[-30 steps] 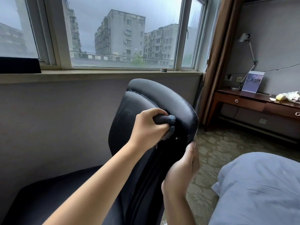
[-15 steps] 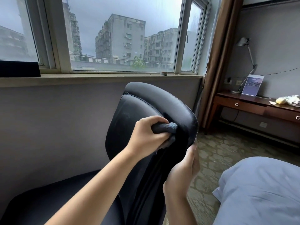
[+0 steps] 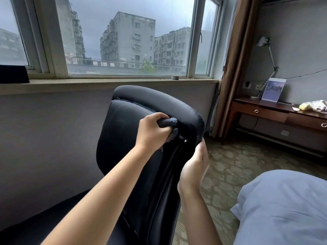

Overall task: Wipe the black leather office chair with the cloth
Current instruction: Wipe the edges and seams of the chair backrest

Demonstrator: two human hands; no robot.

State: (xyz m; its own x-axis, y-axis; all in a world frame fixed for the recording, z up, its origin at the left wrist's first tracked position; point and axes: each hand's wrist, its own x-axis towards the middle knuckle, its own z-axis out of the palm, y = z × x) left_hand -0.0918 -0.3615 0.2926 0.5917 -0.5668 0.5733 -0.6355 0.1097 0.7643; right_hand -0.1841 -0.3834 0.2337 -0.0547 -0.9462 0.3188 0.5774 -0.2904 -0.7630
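chair on carpet, desk w/ lamp

Two forearms enter from the lower edge of the head view. Both are bare from wrist to frame edge; no sleeve is visible. The left hand and right hand carry no glove, ring, watch or band, as far as the visible sides show.
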